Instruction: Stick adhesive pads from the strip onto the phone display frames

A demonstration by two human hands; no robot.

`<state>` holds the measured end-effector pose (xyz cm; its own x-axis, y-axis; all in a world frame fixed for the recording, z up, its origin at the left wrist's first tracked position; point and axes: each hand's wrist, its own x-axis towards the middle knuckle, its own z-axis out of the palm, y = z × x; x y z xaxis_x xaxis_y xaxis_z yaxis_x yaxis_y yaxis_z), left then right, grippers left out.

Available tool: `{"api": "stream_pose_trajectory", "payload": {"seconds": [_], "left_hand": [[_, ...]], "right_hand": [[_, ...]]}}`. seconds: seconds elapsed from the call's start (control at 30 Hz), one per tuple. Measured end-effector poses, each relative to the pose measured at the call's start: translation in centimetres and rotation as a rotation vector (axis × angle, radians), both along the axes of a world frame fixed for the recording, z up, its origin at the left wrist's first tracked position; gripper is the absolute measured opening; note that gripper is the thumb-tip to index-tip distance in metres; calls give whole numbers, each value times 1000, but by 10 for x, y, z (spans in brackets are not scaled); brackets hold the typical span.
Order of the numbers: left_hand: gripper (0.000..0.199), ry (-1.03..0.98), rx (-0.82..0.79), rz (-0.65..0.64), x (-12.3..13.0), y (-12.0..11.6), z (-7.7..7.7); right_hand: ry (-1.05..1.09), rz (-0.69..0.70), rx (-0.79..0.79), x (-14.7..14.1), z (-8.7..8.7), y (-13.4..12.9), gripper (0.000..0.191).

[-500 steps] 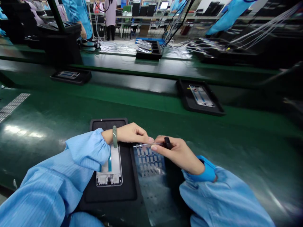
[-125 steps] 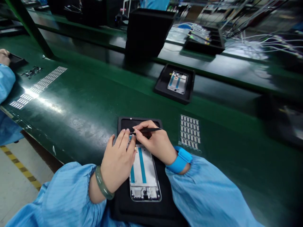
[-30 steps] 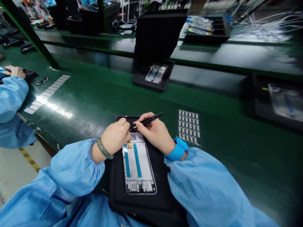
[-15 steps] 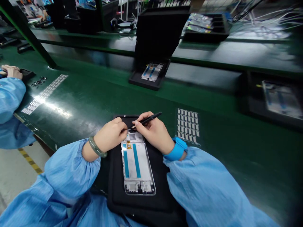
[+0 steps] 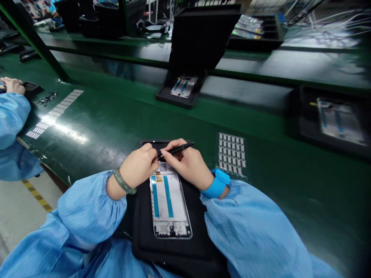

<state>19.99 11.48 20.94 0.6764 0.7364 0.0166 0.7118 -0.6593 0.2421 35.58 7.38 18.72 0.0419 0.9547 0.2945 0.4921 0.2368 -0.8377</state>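
A phone's middle frame (image 5: 169, 204), silver-edged with two blue adhesive strips and a small gold label near the top, lies face up on a black mat (image 5: 174, 253). My left hand (image 5: 139, 162) rests curled over the frame's top end, and its fingertips hide what lies under them. My right hand (image 5: 185, 164) is shut on black-gripped tweezers (image 5: 176, 149), whose tip sits against my left fingertips above the frame. A sheet of small silver labels (image 5: 232, 152) lies on the belt to the right.
The green conveyor belt (image 5: 95, 127) runs across the view. It carries black trays holding frames (image 5: 182, 87) (image 5: 327, 121). At far left, a co-worker's sleeve (image 5: 13, 116) and hand (image 5: 11, 85) sit near another label sheet (image 5: 55, 114). A tall black case (image 5: 203, 34) stands beyond.
My hands have come closer together over the frame's top end. The tweezers now lie flatter, and the trays on the belt have shifted left.
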Motion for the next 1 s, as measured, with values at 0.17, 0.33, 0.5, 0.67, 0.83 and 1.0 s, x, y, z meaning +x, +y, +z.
{"api": "stream_pose_trajectory", "payload": {"seconds": [0.17, 0.33, 0.5, 0.67, 0.83, 1.0], "left_hand": [[14, 4, 26, 12, 1, -3, -3], [14, -73, -71, -8, -4, 0, -1], [12, -120, -129, -61, -9, 3, 2], [11, -88, -122, -52, -8, 3, 1], [10, -71, -137, -40, -8, 2, 1], [12, -76, -152, -47, -8, 1, 0]], "right_hand": [[-32, -54, 10, -3, 2, -1, 7], [17, -81, 5, 0, -1, 0, 9], [45, -50, -11, 1, -2, 0, 10], [-94, -71, 35, -3, 1, -2, 7], [-75, -86, 37, -1, 1, -1, 7], [-71, -39, 27, 1, -1, -1, 7]]}}
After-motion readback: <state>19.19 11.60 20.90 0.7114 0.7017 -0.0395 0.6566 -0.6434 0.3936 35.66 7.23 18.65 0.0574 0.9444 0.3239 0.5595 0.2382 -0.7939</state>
